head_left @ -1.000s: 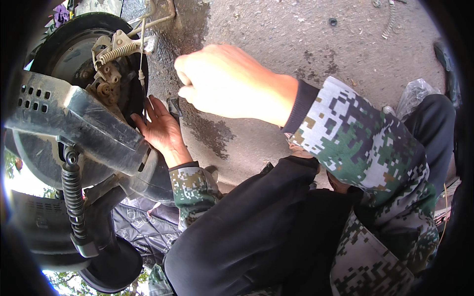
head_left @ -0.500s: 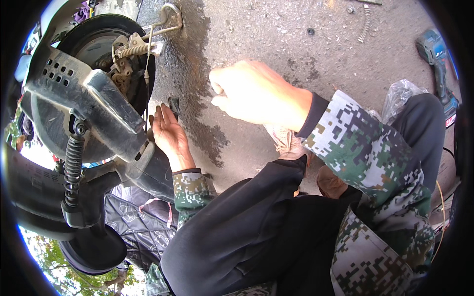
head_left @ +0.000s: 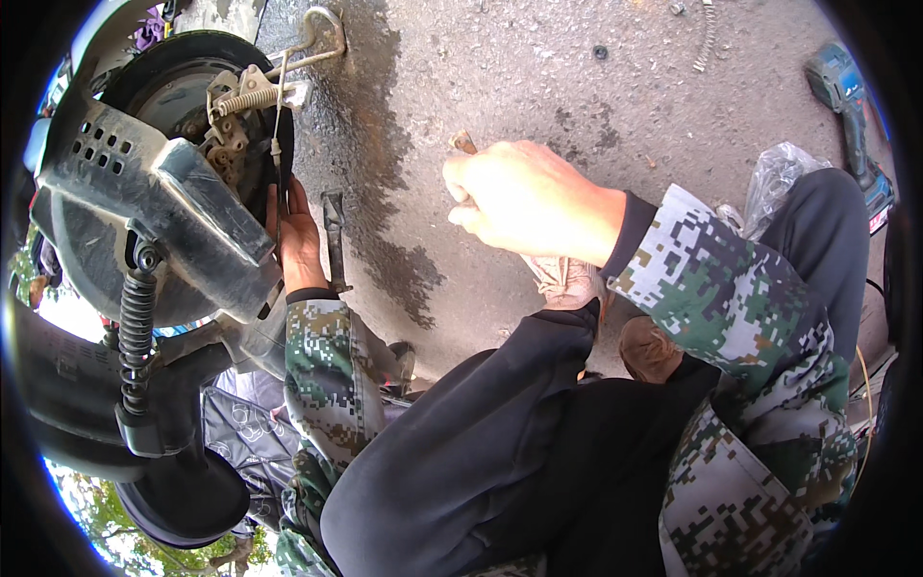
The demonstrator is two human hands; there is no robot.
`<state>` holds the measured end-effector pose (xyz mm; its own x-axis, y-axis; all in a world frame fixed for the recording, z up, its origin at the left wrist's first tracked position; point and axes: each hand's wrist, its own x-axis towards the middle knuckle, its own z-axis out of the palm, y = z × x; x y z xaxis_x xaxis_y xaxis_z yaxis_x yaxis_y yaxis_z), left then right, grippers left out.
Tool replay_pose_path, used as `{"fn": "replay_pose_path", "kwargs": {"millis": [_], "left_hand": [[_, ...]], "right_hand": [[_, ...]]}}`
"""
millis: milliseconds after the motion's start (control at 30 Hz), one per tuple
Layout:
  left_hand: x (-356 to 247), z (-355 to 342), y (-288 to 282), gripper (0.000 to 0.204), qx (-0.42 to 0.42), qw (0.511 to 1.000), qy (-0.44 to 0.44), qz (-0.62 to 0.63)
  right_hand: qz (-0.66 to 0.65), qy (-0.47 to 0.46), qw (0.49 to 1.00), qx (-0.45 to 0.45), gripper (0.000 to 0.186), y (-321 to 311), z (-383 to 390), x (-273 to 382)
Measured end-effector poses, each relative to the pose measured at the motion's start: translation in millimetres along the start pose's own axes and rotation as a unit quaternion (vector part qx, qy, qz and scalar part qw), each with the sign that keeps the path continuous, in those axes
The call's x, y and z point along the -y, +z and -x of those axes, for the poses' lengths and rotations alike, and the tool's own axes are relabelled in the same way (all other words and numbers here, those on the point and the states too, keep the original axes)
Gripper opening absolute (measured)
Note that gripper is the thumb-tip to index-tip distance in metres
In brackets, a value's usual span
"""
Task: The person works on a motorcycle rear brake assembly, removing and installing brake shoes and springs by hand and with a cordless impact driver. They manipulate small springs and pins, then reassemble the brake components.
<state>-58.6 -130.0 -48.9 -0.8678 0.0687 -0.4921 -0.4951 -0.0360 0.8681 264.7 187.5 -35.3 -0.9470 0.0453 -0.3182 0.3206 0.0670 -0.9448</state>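
On the left my left hand [head_left: 298, 240] is up against the wheel, its fingers stretched along the tyre and the thin brake cable [head_left: 277, 149]; some fingertips are hidden. The worn black plastic cover [head_left: 212, 216] is just left of it. Above it shows a rusty brake lever with a coil spring [head_left: 240, 100]. Beside the hand a dark narrow bar [head_left: 334, 240] lies on the ground. Over the pavement my right hand [head_left: 529, 202] is closed, overexposed by sunlight. A small brownish tip [head_left: 463, 142] sticks out past its fingers; what it belongs to is hidden.
A shock absorber [head_left: 137, 337] hangs below the cover. A bent metal stand [head_left: 322, 43] juts over wet pavement. On the ground lie a loose coil spring [head_left: 707, 37], a small black ring [head_left: 600, 52], a blue cordless power tool [head_left: 851, 125] and a clear plastic bag [head_left: 777, 183].
My left hand has moved leftward against the tyre and cable, baring more of the dark bar. My right hand has shifted slightly right and down, and a brownish tip now shows at its fingers.
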Motion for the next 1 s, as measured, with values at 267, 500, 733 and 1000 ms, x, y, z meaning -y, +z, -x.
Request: {"fn": "replay_pose_path", "kwargs": {"millis": [267,500,733,1000], "left_hand": [[6,-7,1,0.025,0.023,0.998,-0.008,0.052],[1,3,7,0.027,-0.003,1.0,0.019,0.017],[0,4,1,0.038,-0.064,0.997,0.04,0.02],[-4,-14,-17,0.032,-0.027,0.997,0.071,0.016]], "right_hand": [[0.022,0.019,0.999,0.026,0.023,2,-3,-7],[0.016,0.034,0.998,0.05,0.024,3,2,-4],[0.022,0.025,0.999,0.041,0.023,4,1,4],[0.016,0.055,0.998,0.035,0.022,7,5,0]]}}
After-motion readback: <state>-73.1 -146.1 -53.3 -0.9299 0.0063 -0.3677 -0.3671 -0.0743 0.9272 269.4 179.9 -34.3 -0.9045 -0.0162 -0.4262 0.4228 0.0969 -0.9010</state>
